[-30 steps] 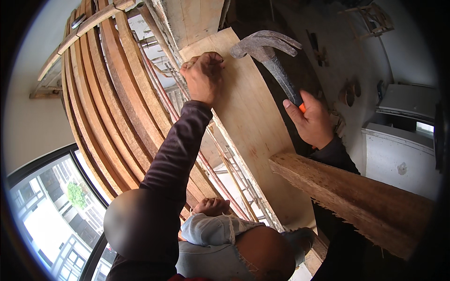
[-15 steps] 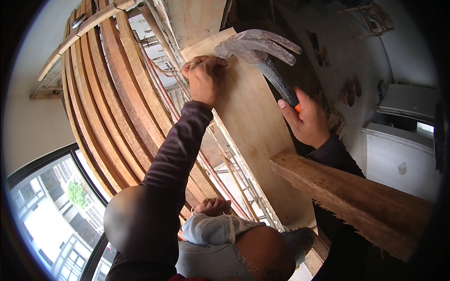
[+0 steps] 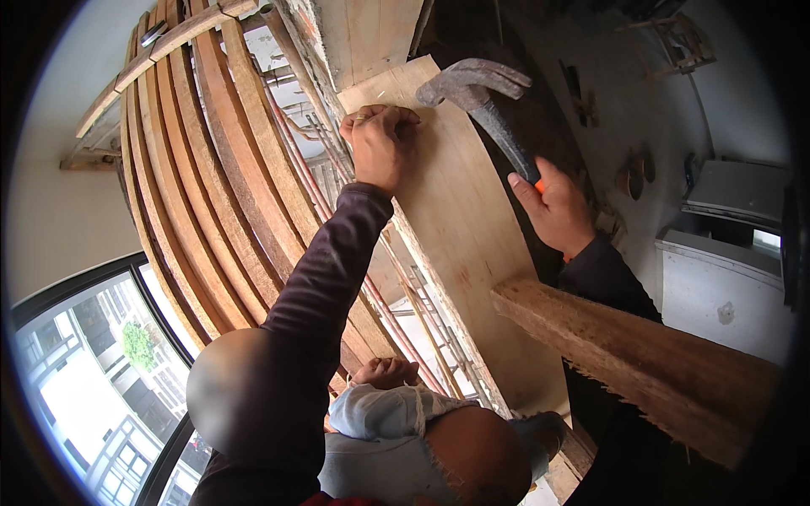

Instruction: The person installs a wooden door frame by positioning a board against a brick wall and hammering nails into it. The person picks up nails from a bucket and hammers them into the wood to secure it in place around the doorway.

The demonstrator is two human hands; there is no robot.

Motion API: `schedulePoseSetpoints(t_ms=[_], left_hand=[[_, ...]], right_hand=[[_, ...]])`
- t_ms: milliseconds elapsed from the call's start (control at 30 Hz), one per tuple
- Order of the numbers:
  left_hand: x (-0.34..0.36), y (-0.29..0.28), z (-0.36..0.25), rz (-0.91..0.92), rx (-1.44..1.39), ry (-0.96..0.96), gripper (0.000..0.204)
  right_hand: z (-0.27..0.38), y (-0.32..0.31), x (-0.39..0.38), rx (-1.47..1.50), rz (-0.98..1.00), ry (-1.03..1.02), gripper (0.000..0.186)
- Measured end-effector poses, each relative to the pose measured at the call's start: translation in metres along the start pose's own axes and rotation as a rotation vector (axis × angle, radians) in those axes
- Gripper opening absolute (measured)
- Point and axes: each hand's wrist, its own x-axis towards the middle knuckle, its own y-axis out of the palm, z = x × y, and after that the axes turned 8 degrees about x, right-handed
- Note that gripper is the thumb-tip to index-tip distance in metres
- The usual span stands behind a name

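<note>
My left hand [image 3: 384, 148] rests at the far end of a pale plywood board [image 3: 460, 228]. Its fingers are closed in a pinch against the wood; what they hold, if anything, is hidden. In my right hand [image 3: 553, 207] is a claw hammer [image 3: 481, 88] with a worn grey steel head and a black and orange handle. The hammer's striking face hangs just right of my left fingers, apart from them, and its claw points right.
Several long timber strips [image 3: 202, 169] run along the left under a crosspiece [image 3: 160, 51]. A rough timber beam [image 3: 624, 354] juts in from the lower right. Below left is a window [image 3: 110, 379]. A bent knee [image 3: 477, 455] and bare foot [image 3: 386, 372] show near the bottom.
The hammer head appears smaller and has shifted right, a little away from my left fingers. My left hand keeps its pinch on the board. The whole view has moved slightly.
</note>
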Motion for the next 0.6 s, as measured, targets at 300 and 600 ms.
schedulePoseSetpoints(t_ms=[300,600], left_hand=[[-0.043,-0.022,-0.099,0.241,-0.077,0.327,0.051],[-0.053,0.0,-0.093,0.425,0.155,0.439,0.07]], right_hand=[[0.009,-0.026,-0.018,0.554,0.121,0.003,0.03],[-0.001,-0.004,-0.012,0.434,0.032,0.04,0.034]])
